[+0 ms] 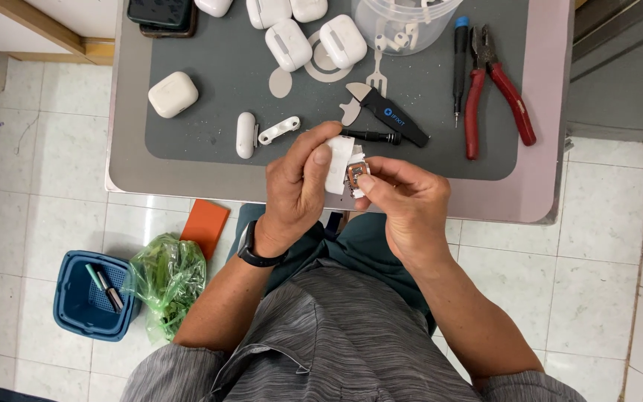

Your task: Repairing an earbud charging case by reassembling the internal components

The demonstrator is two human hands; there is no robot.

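White earbud case point(338, 165) pinched in both hands, left point(297, 190) gripping the shell, right point(403, 202) clamping its exposed insides, over the desk point(507, 186).

At 12 o'clock lie 6 closed white earbud cases point(173, 94); at 2 o'clock, 1 red-handled pliers point(496, 85) and 1 screwdriver point(460, 63).

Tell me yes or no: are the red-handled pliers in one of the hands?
No. The red-handled pliers lie on the grey mat, while the left hand and right hand hold a small white case part.
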